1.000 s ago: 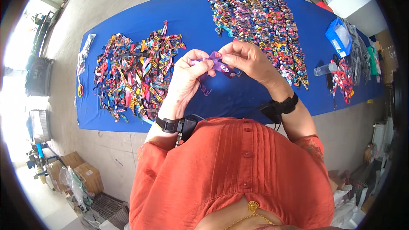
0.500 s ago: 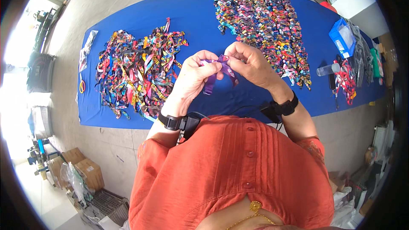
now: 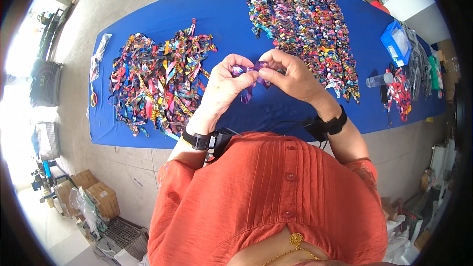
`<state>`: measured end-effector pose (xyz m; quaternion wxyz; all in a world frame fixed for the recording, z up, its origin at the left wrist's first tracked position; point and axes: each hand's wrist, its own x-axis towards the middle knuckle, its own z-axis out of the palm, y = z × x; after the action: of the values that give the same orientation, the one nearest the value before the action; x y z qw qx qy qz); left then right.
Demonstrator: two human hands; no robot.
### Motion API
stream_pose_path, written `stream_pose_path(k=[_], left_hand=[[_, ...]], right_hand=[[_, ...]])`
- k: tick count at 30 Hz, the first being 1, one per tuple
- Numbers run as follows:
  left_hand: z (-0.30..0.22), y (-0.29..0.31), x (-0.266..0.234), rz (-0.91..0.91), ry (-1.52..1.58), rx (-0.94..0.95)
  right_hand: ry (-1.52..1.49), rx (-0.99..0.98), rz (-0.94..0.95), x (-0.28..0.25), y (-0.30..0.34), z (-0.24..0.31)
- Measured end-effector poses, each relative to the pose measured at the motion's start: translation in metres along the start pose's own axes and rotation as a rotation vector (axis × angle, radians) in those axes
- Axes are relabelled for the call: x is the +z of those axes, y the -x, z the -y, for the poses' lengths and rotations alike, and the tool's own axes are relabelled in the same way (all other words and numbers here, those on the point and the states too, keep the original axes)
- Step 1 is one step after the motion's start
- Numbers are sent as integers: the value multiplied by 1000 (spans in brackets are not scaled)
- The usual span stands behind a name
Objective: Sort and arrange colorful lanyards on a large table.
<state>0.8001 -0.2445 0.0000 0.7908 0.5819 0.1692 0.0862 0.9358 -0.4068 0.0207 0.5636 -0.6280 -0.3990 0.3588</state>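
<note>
A purple patterned ribbon [image 3: 248, 93] is pinched between my two hands above the blue-covered table [image 3: 224, 118]. My left hand [image 3: 229, 79] grips one part of it with thumb and forefinger. Close beside it, my right hand [image 3: 288, 75] pinches the other part, the fingertips nearly touching the left thumb. A loop or twist sits between the fingers, and a free end hangs below them. The exact fold under the thumbs is hidden. Left of my hands lies a loose heap of colourful ribbon strips [image 3: 157, 79]. Beyond my right hand, many knotted ribbon pieces [image 3: 308, 29] lie in dense rows.
Yellow-handled scissors [image 3: 93, 99] and a clear plastic bag [image 3: 100, 54] lie at the table's left edge. On the right are a blue bin [image 3: 395, 43], a clear cylinder [image 3: 379, 80] and a red ribbon bundle [image 3: 400, 96]. Cardboard boxes [image 3: 102, 198] stand on the floor at lower left.
The ribbon has been turned and drawn tighter between my fingers; its hanging end has shifted right and shows less length. My right thumb has moved in against the ribbon, next to the left thumb.
</note>
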Motion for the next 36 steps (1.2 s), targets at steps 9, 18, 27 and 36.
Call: stream_pose_path(k=[9,18,27,36], left_hand=[[9,3,1,-37,289,3],[15,6,4,-105,116,135],[22,3,5,-103,231,160],[31,-5,9,-143,243,159]], right_hand=[[-131,11,-10,6,-9,-12],[-141,14,-145,10,-9,-28],[-266,-16,-159,10,-3,-27],[-334,68,-85,13,8,-40]])
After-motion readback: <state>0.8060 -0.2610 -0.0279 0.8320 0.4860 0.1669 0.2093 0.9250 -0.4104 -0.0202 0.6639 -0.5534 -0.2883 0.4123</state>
